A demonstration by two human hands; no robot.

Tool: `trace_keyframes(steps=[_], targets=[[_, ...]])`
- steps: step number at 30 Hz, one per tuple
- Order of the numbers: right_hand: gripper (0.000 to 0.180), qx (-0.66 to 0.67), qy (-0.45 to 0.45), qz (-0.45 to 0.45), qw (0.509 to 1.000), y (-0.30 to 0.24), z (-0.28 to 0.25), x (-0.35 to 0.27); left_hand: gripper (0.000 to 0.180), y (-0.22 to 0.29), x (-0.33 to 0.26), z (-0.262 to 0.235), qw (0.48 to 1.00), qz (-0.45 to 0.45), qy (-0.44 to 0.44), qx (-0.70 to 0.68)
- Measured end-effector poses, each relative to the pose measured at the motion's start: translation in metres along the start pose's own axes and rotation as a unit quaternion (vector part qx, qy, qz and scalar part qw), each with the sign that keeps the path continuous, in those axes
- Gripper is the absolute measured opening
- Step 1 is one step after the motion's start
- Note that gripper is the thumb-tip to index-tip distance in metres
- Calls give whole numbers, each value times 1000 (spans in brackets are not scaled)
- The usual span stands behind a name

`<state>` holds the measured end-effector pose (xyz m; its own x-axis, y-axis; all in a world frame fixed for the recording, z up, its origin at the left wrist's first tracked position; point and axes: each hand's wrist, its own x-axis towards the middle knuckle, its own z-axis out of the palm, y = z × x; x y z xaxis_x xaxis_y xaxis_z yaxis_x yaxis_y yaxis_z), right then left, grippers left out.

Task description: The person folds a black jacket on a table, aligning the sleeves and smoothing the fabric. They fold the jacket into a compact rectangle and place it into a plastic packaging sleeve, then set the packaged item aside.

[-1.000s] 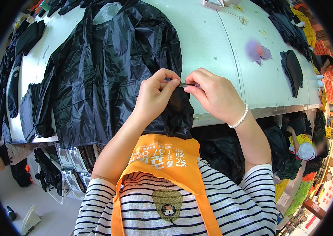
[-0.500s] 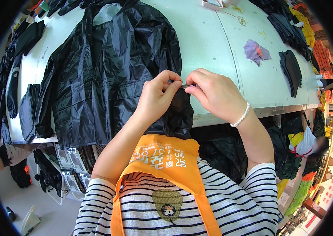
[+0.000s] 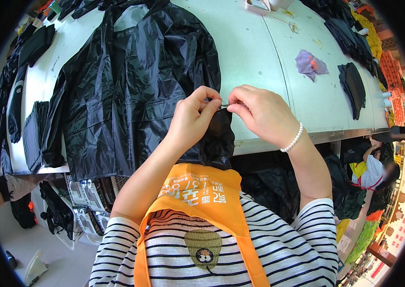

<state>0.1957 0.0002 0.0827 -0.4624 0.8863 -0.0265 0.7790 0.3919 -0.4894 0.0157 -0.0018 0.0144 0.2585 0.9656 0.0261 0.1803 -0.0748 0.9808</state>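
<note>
nearest the camera is the person's own chest, a black and white striped top under an orange apron. both bare forearms rise from there to the front edge of the pale green surface. the left hand has its fingers curled in, thumb and forefinger pinching a bunched corner of the black jacket where the cloth hangs over the surface edge. the right hand, with a white bead bracelet on the wrist, meets it fingertip to fingertip, pinched tight on something thin and light between the two hands; whether it is a thread or a small tool i cannot tell. the gathered fabric droops just below both hands, touching the left palm.

beyond the hands the jacket lies spread flat across the left half of the surface, shiny and creased, hem toward the person. to the right, well apart from it, sit a small purple cloth scrap and a folded black piece. more dark garments are stacked along the far left edge.
</note>
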Motion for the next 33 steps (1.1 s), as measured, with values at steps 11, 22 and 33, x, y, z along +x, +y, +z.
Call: trace_keyframes(steps=[11,22,33], targets=[[49,351,-68,83,930,35,63,-26,10,-16,-7,-18,957,-9,-18,-288],[28,313,315,109,889,41,102,-24,33,-61,-215,-137,832,-283,-94,468],[28,545,190,193,794,16,86,-17,66,-44,-27,-4,957,-117,-131,-230]])
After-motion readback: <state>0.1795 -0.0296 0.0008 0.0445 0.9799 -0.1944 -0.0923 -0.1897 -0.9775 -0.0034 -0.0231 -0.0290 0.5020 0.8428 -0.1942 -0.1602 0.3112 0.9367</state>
